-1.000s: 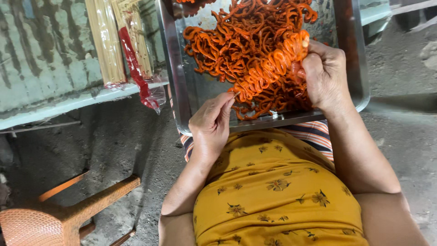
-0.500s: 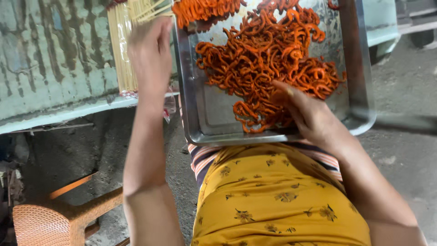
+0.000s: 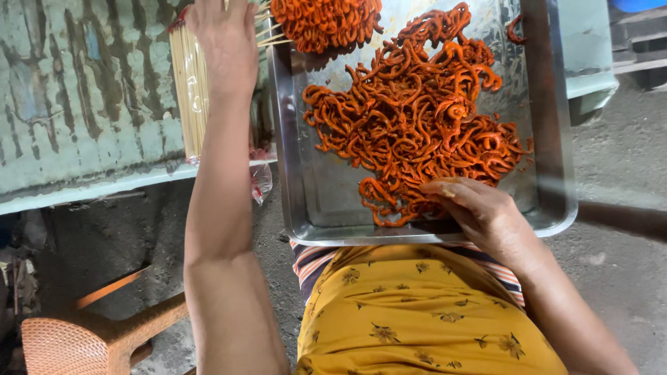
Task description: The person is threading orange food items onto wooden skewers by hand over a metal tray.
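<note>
Overhead, two hands [image 3: 222, 42] [image 3: 472, 208], one steel tray [image 3: 306, 201].

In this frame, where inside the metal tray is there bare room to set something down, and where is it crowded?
Bare metal shows along the tray's left wall, between that wall and the loose orange strips, and in the near-left corner beside the right hand. The centre and right are crowded with strips; the far-left corner holds a skewered pile, near the left hand by the skewer bundle.
</note>
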